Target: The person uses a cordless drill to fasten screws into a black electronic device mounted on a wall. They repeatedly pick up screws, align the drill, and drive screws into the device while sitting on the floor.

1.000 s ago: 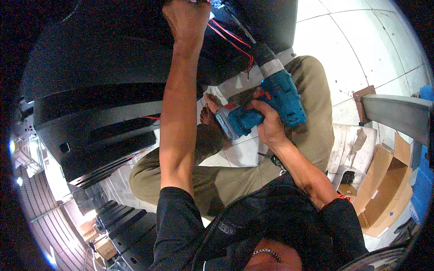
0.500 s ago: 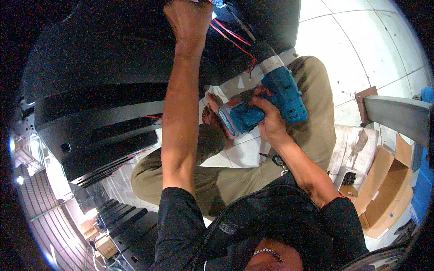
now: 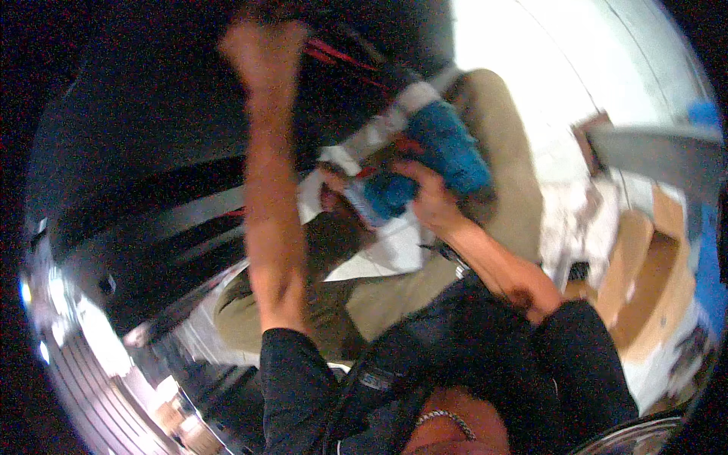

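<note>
My right hand [image 3: 431, 196] is wrapped round the handle of a blue cordless drill [image 3: 451, 148]. The drill's grey chuck points up and left toward a large black panel-like housing [image 3: 159, 114], and its battery end lies to the left of the hand. At the top left, my left hand [image 3: 262, 49] is closed in front of the dark housing. Blur and shadow hide its fingertips and whatever they hold. Red wires [image 3: 341, 61] run between the left hand and the drill's front.
My legs in olive trousers [image 3: 500, 152] are folded on the white tiled floor [image 3: 523, 68]. To the right stand a grey metal beam [image 3: 656, 155] and an open cardboard box [image 3: 644, 296]. Further black panels [image 3: 220, 394] lie at the lower left.
The picture has shifted and blurred. My left hand appears lower and farther left against the housing. The drill, still in my right hand, appears slightly up and left.
</note>
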The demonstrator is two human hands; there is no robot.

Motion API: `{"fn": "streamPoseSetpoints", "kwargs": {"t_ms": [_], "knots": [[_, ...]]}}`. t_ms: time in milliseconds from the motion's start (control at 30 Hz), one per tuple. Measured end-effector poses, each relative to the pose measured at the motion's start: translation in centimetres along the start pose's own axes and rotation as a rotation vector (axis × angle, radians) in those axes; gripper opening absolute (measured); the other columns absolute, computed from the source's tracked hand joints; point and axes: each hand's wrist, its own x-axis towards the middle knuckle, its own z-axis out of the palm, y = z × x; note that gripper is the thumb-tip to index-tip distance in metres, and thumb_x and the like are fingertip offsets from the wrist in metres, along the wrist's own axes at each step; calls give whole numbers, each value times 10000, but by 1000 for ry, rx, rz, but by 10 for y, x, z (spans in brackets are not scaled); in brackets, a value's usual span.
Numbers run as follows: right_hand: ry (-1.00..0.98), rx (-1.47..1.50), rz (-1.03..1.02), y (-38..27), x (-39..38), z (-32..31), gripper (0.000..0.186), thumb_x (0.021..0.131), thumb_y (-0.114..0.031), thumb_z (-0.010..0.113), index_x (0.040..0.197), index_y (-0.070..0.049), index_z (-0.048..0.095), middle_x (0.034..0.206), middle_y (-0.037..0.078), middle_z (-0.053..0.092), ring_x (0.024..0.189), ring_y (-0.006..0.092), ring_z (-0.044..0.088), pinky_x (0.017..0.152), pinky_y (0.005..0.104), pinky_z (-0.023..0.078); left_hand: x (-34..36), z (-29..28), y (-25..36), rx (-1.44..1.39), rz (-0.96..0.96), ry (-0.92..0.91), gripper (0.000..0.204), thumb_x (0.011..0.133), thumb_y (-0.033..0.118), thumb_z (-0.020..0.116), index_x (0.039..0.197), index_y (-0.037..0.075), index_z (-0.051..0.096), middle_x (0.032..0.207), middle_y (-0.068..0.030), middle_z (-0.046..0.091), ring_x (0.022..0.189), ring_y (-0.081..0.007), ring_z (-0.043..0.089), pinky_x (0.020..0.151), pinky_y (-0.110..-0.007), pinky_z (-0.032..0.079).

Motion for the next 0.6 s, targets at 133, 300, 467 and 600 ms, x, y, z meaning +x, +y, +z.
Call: {"fn": "streamPoseSetpoints", "kwargs": {"t_ms": [133,300,467,600], "knots": [[-40,210,375,23,-18,-13,282,874,-146,452,1043,-38,651,1055,105,653,1009,207,590,924,335,441,-32,-28,21,-244,130,-154,235,808,284,648,882,64,687,756,-143,684,654,-280,663,584,-411,519],[430,877,229,47,-22,-20,299,738,-144,661,1021,-51,644,966,41,641,889,164,595,825,323,468,-51,-151,165,-592,137,-1371,151,800,139,654,814,-11,662,740,-175,658,666,-308,654,608,-393,506],[319,871,391,24,-35,-20,298,732,-142,659,1016,-51,642,950,40,637,869,162,592,809,318,467,-164,-159,306,-1261,1166,-1034,115,723,93,595,783,12,653,792,-202,635,801,-390,628,725,-443,505],[249,900,412,8,-41,-21,298,728,-140,658,1012,-51,640,937,39,633,853,161,589,796,313,467,-249,-137,390,-1214,1437,-938,123,752,111,590,744,22,675,761,-173,649,786,-328,661,674,-422,534]]}}
